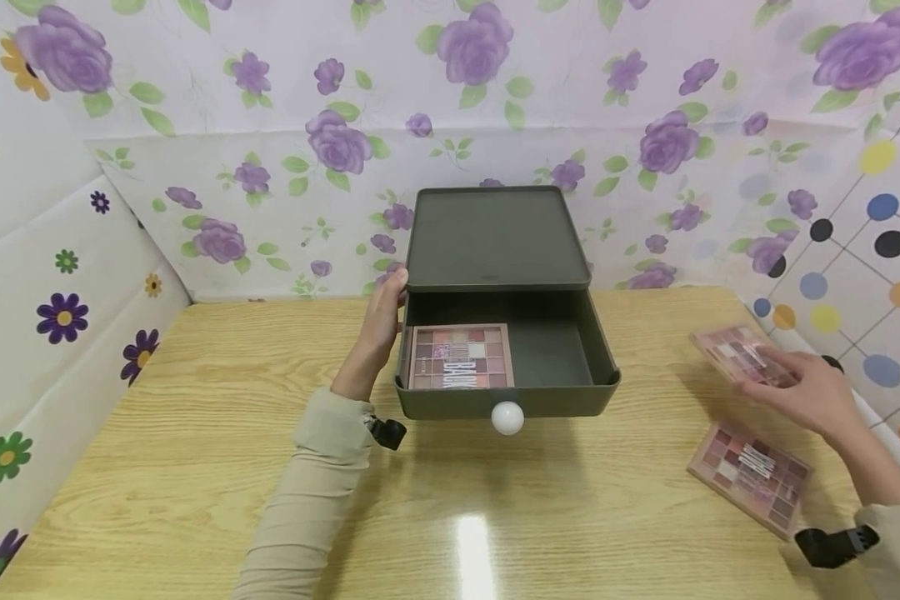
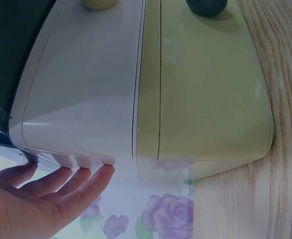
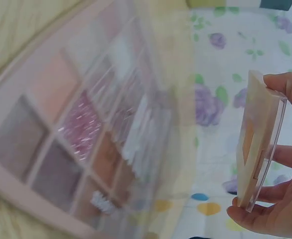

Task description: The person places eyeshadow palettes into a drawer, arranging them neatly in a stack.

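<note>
A dark grey drawer box (image 1: 498,237) stands in the middle of the table, its top drawer (image 1: 551,346) pulled out by the white knob's side. An eyeshadow palette (image 1: 461,358) lies in the drawer's left half. My left hand (image 1: 378,321) rests against the box's left side, fingers (image 2: 88,191) fairly straight with the tips at its wall. Off to the right, my right hand (image 1: 810,387) pinches another eyeshadow palette (image 3: 258,144) by its edges, tilted and raised over the table. Below that hand, a further eyeshadow palette (image 1: 753,475) lies flat on the wood.
In the left wrist view, a white drawer (image 2: 81,84) and a yellow-green drawer (image 2: 211,89) with round knobs show beneath the dark one. The wooden table (image 1: 217,417) meets a flower-patterned sheet (image 1: 337,217) at the back and a dotted sheet (image 1: 870,275) at right.
</note>
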Motion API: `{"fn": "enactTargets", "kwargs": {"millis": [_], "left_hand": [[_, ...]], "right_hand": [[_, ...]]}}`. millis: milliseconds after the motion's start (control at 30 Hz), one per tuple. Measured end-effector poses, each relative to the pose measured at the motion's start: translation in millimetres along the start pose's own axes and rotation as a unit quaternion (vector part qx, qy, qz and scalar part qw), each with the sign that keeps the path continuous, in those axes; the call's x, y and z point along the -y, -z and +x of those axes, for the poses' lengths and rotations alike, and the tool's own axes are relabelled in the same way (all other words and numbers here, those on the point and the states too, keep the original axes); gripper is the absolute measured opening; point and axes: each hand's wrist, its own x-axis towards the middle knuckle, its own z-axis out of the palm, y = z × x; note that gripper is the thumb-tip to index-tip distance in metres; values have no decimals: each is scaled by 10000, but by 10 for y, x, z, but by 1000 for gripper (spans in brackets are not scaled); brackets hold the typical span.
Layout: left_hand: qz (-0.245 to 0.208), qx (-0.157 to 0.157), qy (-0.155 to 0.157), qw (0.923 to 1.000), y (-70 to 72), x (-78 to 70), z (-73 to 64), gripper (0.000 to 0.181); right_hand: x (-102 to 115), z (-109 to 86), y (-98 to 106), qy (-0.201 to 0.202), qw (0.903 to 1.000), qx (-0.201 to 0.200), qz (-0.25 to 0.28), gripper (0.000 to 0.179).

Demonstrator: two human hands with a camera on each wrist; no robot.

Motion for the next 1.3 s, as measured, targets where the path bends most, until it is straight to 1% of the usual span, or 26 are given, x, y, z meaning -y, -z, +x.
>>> {"fn": "enactTargets", "kwargs": {"millis": [167,300,500,600,800,867,967,1067,1200,1300], "left_hand": [[-30,-33,-21,10000,-6,2,-4,48],[-27,-84,-64,9999,-8,3,-4,48],[-12,-67,-51,10000,-10,7,10,51],[5,-40,49,10000,-6,5,15,52],[139,-21,337,9993,27,-21,5,55],[220,14,436,9988,44,-31,1,58],[226,115,539,9982,73,-48,-5,60],[251,179,568,9979,88,-67,-14,60],[254,125,548,9981,70,-74,-15,60],[243,77,544,9982,49,-74,-14,59]], "right_hand": [[119,-30,72,26,10000,-52,34,79],[204,-56,128,53,9999,19,145,80],[312,-91,207,260,9995,-69,150,80],[368,-106,237,332,9993,-153,48,81],[503,-136,295,142,9998,-101,119,83],[542,-147,318,148,9998,-106,127,83],[596,-157,353,286,9994,-145,98,82],[646,-168,387,490,9984,-225,142,81],[711,-191,426,677,9969,-381,138,82],[752,-211,450,719,9963,-456,126,82]]}}
